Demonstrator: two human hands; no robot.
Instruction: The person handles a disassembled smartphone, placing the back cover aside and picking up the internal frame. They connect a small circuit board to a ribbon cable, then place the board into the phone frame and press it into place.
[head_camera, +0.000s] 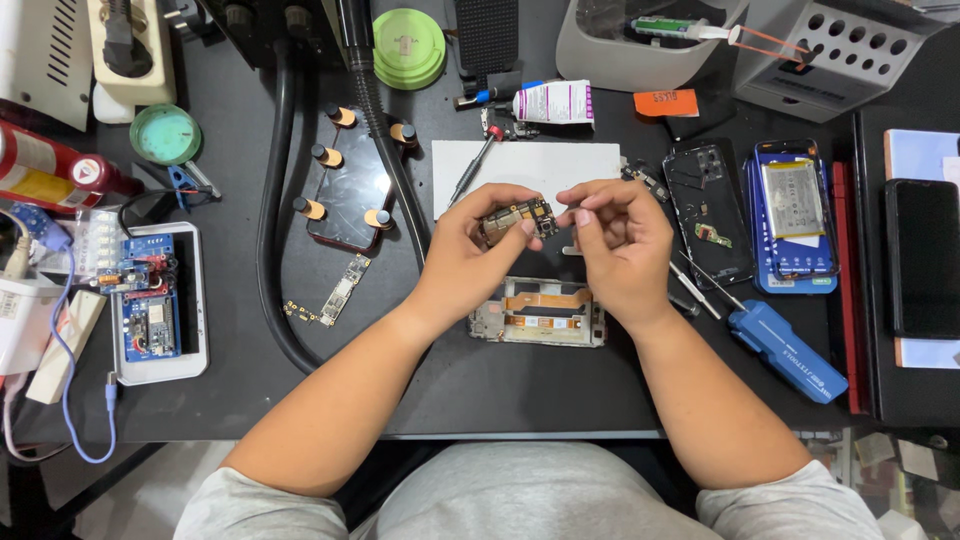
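Left hand (465, 255): fingers curled, pinching a small phone circuit board (518, 218) at its left end; board held above the bench, just over the opened phone frame (538, 312). Right hand (622, 245): fingers bent in a narrow pinch, fingertips (572, 212) touching the board's right end. Board's underside and any item between right fingertips: hidden, cannot tell. Frame partly covered by both wrists. Behind hands: white pad (540, 165) w/ screwdriver (470, 172). Right of hands: black phone back shell (712, 212), blue-framed phone w/ battery (792, 215), blue-handled driver (785, 350). Left: loose PCB strip (344, 290), black hose (270, 240), blue test module (148, 295).
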